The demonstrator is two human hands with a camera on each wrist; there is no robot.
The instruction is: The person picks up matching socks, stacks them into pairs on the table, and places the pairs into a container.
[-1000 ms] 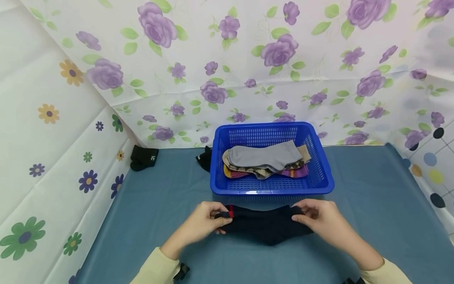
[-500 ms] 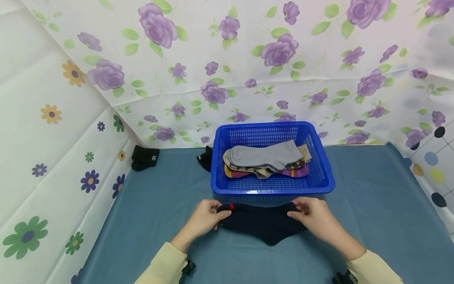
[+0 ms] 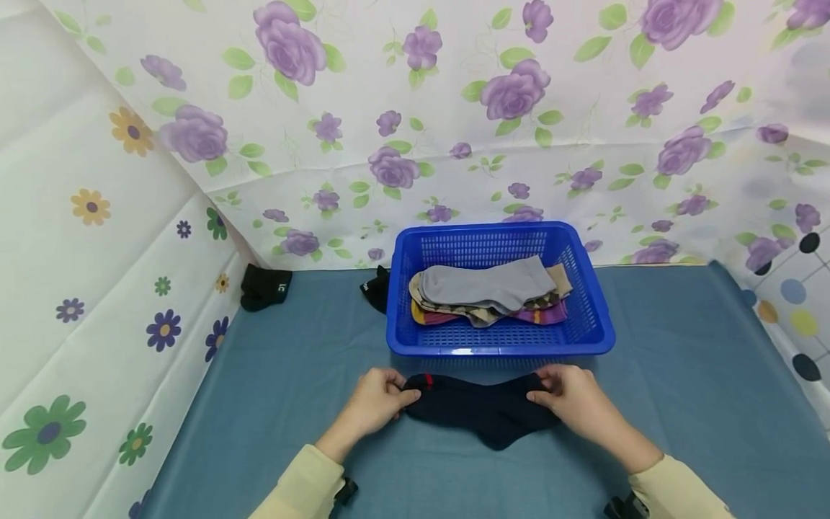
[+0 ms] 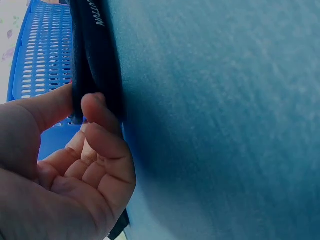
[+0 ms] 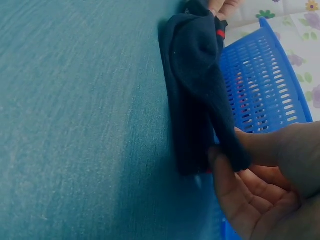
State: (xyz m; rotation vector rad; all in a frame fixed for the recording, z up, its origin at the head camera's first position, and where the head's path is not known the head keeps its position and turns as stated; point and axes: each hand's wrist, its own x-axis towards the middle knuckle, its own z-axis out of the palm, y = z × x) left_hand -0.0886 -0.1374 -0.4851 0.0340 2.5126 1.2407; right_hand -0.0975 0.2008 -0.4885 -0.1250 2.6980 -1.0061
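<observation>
Dark navy socks point(image 3: 483, 407), layered one over another, stretch sideways between both hands in front of the blue basket. My left hand point(image 3: 376, 400) pinches their left end, beside a small red band. At the opposite end, my right hand point(image 3: 573, 396) pinches with thumb and fingers. Pale lettering shows on the socks point(image 4: 102, 55) in the left wrist view, where two layers part near the fingertips. In the right wrist view, the upper layer of the socks point(image 5: 195, 90) is between thumb and finger, and the lower layer hangs beside it.
A blue plastic basket point(image 3: 499, 351) stands just beyond the hands, holding a stack of socks topped by grey socks point(image 3: 480, 283). Black socks point(image 3: 266, 287) lie at the back left. Another black sock point(image 3: 375, 290) pokes out beside the basket. Flowered sheets enclose the blue-grey tabletop point(image 3: 681, 346).
Both hands have come slightly closer together. The socks' left end, folded over at the fingers a second ago, now lies flatter, and the red band has shifted slightly right.
</observation>
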